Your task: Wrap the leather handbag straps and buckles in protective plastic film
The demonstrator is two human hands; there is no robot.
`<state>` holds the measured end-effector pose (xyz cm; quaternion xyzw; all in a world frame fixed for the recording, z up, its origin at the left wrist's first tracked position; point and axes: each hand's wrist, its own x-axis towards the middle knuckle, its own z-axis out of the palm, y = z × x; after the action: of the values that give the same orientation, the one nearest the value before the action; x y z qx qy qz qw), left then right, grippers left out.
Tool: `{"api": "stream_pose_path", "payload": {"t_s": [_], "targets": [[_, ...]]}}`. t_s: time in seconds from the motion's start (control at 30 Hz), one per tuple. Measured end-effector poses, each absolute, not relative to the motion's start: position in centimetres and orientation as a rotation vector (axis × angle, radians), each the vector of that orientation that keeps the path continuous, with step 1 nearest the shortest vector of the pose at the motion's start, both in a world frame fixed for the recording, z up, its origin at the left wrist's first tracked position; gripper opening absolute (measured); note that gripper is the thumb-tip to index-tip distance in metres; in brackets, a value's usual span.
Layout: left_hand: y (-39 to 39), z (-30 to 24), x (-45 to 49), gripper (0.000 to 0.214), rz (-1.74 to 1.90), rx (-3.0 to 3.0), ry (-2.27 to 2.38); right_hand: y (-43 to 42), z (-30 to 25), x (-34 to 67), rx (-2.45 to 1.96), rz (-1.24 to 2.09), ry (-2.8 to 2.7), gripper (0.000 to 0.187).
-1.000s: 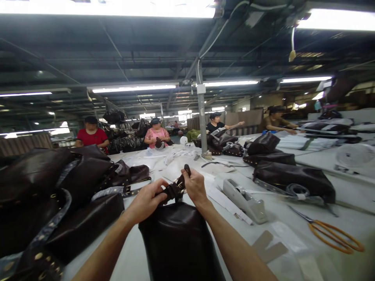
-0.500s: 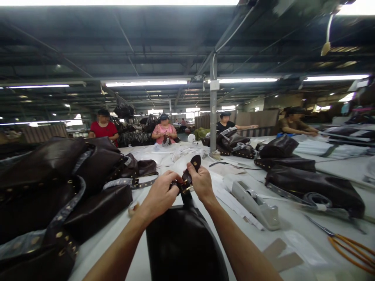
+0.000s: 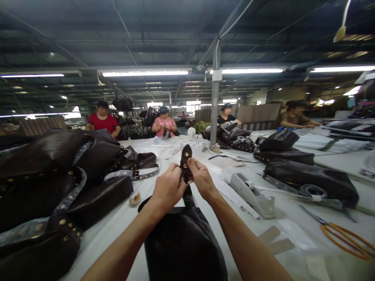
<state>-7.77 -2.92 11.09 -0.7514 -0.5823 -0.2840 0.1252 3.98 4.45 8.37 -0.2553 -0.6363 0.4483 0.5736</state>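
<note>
A dark brown leather strap (image 3: pixel 186 162) with brass studs and a pointed tip stands upright between my hands. My right hand (image 3: pixel 202 177) pinches it from the right, thumb on its face just beside the lower stud. On its left side my left hand (image 3: pixel 170 185) is closed around the strap's lower part, and the fingers hide what lies there. Below, the strap runs down to a dark leather bag (image 3: pixel 184 242) resting on the table in front of me.
Leather bags (image 3: pixel 43 164) are heaped at left, and more bags (image 3: pixel 310 177) lie at right. A grey tape dispenser (image 3: pixel 252 195), orange-handled scissors (image 3: pixel 336 234) and a tape roll (image 3: pixel 134 199) lie on the white table (image 3: pixel 108 238). A post (image 3: pixel 215 109) rises beyond; several people work across from me.
The strap has turned more upright and its studded face now shows. My left hand has closed in nearer to my right hand, and the buckle seen before is hidden.
</note>
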Motion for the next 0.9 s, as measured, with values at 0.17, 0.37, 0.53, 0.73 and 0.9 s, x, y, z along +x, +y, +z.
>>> {"api": "stream_pose_path", "payload": {"t_s": [0.17,0.37,0.53,0.73,0.9], "targets": [[-1.8,10.5,-9.3,0.015,-1.325,-2.058,-1.534,2.6,6.2,3.9,-0.524,1.162,-1.831,0.032],[0.3,11.3,-14.0,0.011,-1.726,-1.815,-1.595,4.4,0.8,5.3,-1.182,0.272,-2.396,0.017],[3.1,10.6,-18.5,0.015,-2.226,-1.593,-1.732,5.9,0.7,8.6,-1.485,0.137,-2.245,0.04],[6.0,7.8,-19.0,0.014,-2.345,-1.443,-1.885,-2.5,4.7,8.2,-0.791,0.62,-2.414,0.066],[5.8,5.9,-20.2,0.023,-2.402,-1.437,-1.948,-3.8,3.6,9.1,-1.268,0.468,-2.338,0.088]]}}
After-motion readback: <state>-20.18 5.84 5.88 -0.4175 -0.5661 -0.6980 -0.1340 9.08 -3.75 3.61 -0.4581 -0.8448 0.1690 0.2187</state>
